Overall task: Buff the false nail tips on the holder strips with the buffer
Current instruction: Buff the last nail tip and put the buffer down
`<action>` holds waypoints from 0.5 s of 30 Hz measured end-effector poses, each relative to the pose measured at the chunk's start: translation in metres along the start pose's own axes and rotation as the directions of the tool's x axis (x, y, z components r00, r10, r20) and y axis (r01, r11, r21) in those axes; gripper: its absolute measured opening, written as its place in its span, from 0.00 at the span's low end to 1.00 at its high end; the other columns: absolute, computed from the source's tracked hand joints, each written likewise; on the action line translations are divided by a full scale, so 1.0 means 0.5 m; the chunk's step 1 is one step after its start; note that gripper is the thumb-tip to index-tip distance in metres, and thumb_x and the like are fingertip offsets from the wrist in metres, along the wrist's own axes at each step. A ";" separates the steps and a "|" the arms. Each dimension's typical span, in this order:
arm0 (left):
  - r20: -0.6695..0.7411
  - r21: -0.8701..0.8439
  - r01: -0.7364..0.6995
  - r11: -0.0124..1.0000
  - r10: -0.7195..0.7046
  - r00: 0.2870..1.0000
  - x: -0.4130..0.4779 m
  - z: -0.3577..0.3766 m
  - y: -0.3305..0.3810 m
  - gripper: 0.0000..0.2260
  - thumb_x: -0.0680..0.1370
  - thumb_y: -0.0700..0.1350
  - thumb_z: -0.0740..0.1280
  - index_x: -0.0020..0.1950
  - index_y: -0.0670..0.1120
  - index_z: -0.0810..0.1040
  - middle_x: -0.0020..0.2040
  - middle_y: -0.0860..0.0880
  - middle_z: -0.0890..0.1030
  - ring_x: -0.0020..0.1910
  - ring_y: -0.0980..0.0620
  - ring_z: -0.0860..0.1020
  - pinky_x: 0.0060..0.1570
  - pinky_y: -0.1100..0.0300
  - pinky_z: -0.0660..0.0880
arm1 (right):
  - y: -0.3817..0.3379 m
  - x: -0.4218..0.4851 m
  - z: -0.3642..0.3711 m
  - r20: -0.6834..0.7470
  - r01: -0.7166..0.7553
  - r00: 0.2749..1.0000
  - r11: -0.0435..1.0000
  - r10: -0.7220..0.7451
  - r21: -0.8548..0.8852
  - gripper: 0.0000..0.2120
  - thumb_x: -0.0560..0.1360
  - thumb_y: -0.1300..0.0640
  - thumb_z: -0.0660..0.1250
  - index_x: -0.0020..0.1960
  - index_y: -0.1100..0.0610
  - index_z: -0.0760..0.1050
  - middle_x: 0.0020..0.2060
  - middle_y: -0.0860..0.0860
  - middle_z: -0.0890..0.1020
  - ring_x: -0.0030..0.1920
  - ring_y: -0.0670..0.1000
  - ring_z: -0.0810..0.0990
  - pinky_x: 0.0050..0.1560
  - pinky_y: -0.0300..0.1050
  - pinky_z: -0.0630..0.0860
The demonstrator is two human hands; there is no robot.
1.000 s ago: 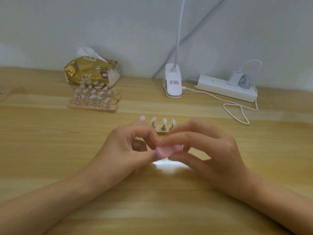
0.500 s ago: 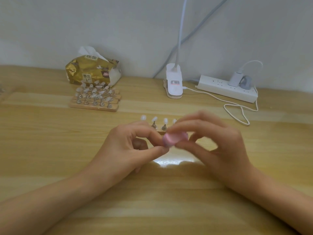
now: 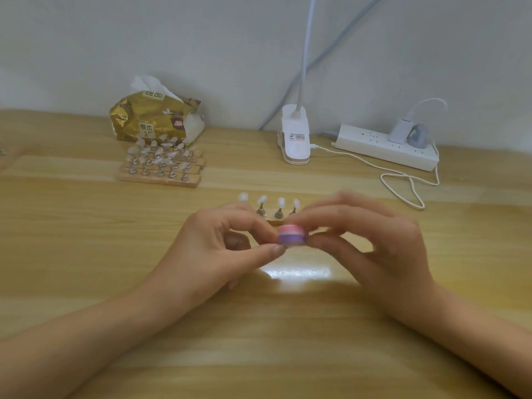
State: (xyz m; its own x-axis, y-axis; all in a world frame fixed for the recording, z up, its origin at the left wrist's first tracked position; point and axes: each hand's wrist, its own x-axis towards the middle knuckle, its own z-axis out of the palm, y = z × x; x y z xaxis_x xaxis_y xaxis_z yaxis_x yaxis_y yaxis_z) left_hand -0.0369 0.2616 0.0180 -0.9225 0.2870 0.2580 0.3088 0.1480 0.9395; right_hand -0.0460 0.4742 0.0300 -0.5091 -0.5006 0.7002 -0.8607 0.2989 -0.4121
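Buffer (image 3: 290,236): pink on top, purple below, in stripes. Nail tips (image 3: 280,202): milky white, on small silver stands. Holder strip (image 3: 275,221): light wood. More holder strips (image 3: 159,178): same pale wood, clear-white tips. Tabletop (image 3: 86,240): yellow-brown wood with long stripes. Tissue pack (image 3: 152,122): shiny gold, white tissue poking out. Lamp clip (image 3: 295,139): white. Power strip (image 3: 385,146): white, grey plug. Wall (image 3: 115,38): pale grey.

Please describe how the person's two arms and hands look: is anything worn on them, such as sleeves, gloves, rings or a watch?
Both forearms are bare as far as the picture shows; no sleeve is in view. The left hand and the right hand wear no gloves, and no ring, watch or bracelet is visible. The left thumbnail looks short and unpainted. The right hand is slightly blurred.
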 end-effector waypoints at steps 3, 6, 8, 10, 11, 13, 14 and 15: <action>0.004 0.029 -0.002 1.000 0.002 1.000 0.000 0.001 0.003 0.04 0.67 0.49 0.78 0.36 0.52 0.85 0.38 0.55 0.79 0.20 0.56 0.70 0.21 0.64 0.66 | -0.008 0.000 0.005 0.057 0.068 0.996 0.997 -0.066 -0.033 0.04 0.76 0.60 0.73 0.50 0.56 0.85 0.46 0.50 0.84 0.47 0.49 0.82 0.48 0.44 0.78; -0.016 0.039 0.017 0.999 -0.016 1.000 0.000 0.001 0.000 0.03 0.68 0.48 0.78 0.36 0.52 0.85 0.38 0.56 0.81 0.21 0.56 0.72 0.22 0.64 0.67 | -0.004 -0.005 0.014 0.116 0.173 0.981 0.972 -0.156 -0.157 0.04 0.76 0.58 0.73 0.49 0.53 0.86 0.45 0.49 0.84 0.44 0.50 0.79 0.48 0.43 0.77; -0.019 0.039 0.032 0.999 -0.032 0.999 -0.001 0.001 0.002 0.04 0.68 0.48 0.78 0.37 0.51 0.85 0.38 0.55 0.81 0.21 0.55 0.72 0.22 0.64 0.67 | 0.002 -0.006 0.014 0.113 0.183 0.980 0.958 -0.162 -0.218 0.04 0.78 0.56 0.72 0.48 0.52 0.87 0.44 0.49 0.83 0.44 0.49 0.79 0.43 0.45 0.77; -0.011 0.039 0.041 0.998 -0.041 0.999 0.000 0.003 0.003 0.04 0.69 0.47 0.78 0.37 0.50 0.85 0.38 0.55 0.81 0.21 0.56 0.72 0.22 0.65 0.66 | 0.003 -0.008 0.018 0.124 0.192 0.979 0.945 -0.164 -0.264 0.05 0.79 0.54 0.71 0.48 0.51 0.87 0.47 0.49 0.83 0.45 0.49 0.77 0.38 0.45 0.76; -0.012 0.042 0.042 0.998 -0.041 0.999 0.001 0.003 0.002 0.04 0.70 0.46 0.78 0.37 0.50 0.85 0.38 0.55 0.81 0.21 0.56 0.71 0.22 0.65 0.66 | 0.003 -0.008 0.021 0.130 0.203 0.976 0.937 -0.172 -0.285 0.06 0.80 0.54 0.71 0.49 0.51 0.86 0.48 0.49 0.83 0.46 0.49 0.77 0.37 0.44 0.76; -0.011 0.038 0.044 0.998 -0.044 0.999 0.003 0.002 0.001 0.03 0.71 0.46 0.77 0.37 0.50 0.85 0.39 0.55 0.81 0.22 0.56 0.71 0.22 0.65 0.67 | 0.001 -0.009 0.022 0.124 0.242 0.969 0.913 -0.212 -0.329 0.05 0.79 0.55 0.71 0.49 0.51 0.86 0.49 0.47 0.84 0.46 0.50 0.77 0.39 0.43 0.76; -0.011 0.029 0.044 0.999 -0.044 0.999 0.003 0.002 0.002 0.04 0.70 0.49 0.77 0.38 0.51 0.85 0.39 0.55 0.81 0.22 0.55 0.72 0.22 0.65 0.67 | 0.002 -0.010 0.019 0.110 0.265 0.964 0.898 -0.241 -0.353 0.04 0.79 0.57 0.72 0.49 0.51 0.86 0.48 0.46 0.84 0.45 0.50 0.76 0.41 0.42 0.77; -0.015 0.018 0.041 0.999 -0.041 0.999 0.003 0.000 0.002 0.04 0.70 0.50 0.78 0.39 0.51 0.86 0.40 0.55 0.82 0.22 0.55 0.72 0.22 0.64 0.67 | 0.004 -0.009 0.016 0.096 0.280 0.960 0.886 -0.264 -0.370 0.05 0.78 0.58 0.72 0.49 0.51 0.86 0.46 0.46 0.85 0.44 0.51 0.76 0.45 0.40 0.77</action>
State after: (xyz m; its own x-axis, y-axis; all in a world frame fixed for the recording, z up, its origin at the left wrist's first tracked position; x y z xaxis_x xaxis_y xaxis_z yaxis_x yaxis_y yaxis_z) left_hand -0.0379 0.2622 0.0194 -0.9377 0.2665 0.2228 0.2748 0.1768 0.9451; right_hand -0.0452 0.4707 0.0215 -0.2620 -0.6371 0.7249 -0.9041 0.4248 0.0466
